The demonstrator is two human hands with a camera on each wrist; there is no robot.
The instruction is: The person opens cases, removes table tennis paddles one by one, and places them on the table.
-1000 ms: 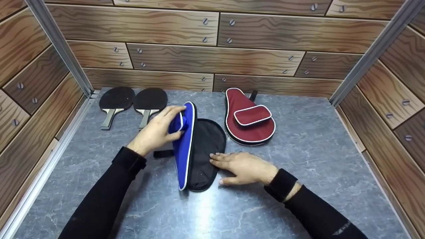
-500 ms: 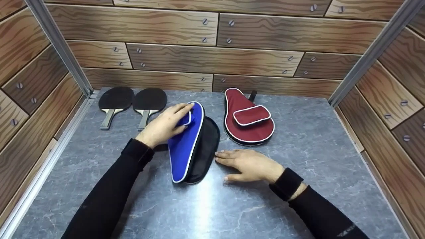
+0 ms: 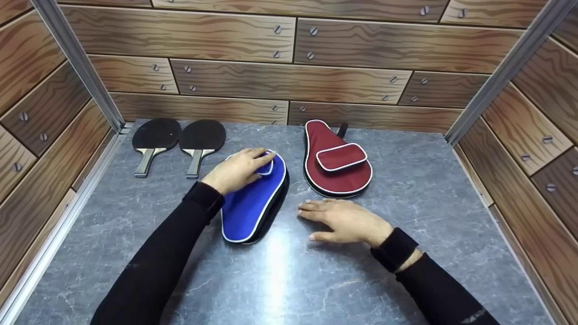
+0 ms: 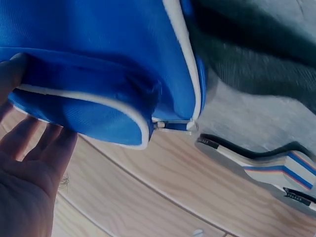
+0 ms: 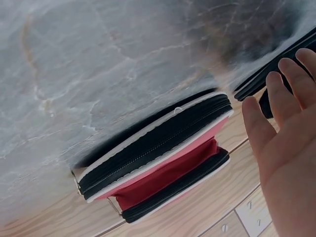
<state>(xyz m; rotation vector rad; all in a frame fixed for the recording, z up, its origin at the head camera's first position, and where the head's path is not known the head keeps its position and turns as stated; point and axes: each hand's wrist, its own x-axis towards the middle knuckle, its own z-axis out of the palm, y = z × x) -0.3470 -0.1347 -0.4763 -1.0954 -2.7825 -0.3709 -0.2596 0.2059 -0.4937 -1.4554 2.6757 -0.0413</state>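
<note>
In the head view a blue table tennis bat case with white piping lies mid-table, its cover down over the black lower half. My left hand is on its small pocket. The left wrist view shows the thumb on one side of that pocket and the fingers on the other, holding it. To the right, my right hand has its fingers extended just above the table or touching it; which one, I cannot tell. It holds nothing. Beyond it lies a red bat case with its own pocket, zipped edge visible in the right wrist view.
Two black table tennis bats lie side by side at the back left, handles toward me. Wood-patterned walls enclose the grey marbled tabletop at the back and both sides.
The blue cover, raised on edge earlier, has come down over the black half under my left hand, which moved right. My right hand has left the case's black half and shifted slightly right.
</note>
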